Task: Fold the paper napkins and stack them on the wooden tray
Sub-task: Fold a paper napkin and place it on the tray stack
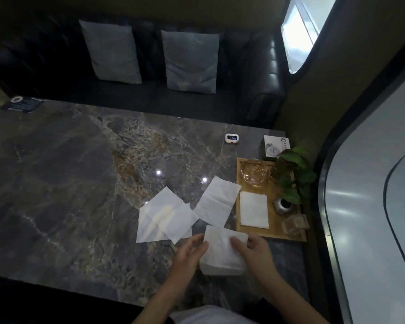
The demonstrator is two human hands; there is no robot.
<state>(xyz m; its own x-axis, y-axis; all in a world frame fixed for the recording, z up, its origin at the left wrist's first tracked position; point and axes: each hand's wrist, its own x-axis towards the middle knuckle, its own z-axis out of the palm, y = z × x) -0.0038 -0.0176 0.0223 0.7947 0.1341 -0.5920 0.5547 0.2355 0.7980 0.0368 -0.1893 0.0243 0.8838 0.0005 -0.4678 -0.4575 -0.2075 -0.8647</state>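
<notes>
Nearest the camera, both bare hands hold one white folded paper napkin just above the near edge of the dark veined marble table. The left hand curls loosely against the napkin's left edge, fingers half bent, thumb towards the top corner. The right hand pinches the right side, thumb lying on the upper face, fingers tucked behind. The napkin is a thick rectangle, tilted slightly, its far corner near the tray's front rim; touching or not, cannot tell.

Just beyond the left hand, two flat unfolded white paper napkins lie overlapping on the marble. To their right, a third unfolded white napkin lies at an angle, its right corner at the tray's left rim.

Right of these, a rectangular wooden tray sits at the table's right edge. On it: a small stack of folded white napkins in the near left part; a clear plastic box at the near right corner; a small grey metal pot holding a leafy green plant; a clear glass bowl at the far left.

Farther back on the marble, a small white device with a dark screen and a white printed card box. Beyond the table, a dark bench seat with two grey cushions.
</notes>
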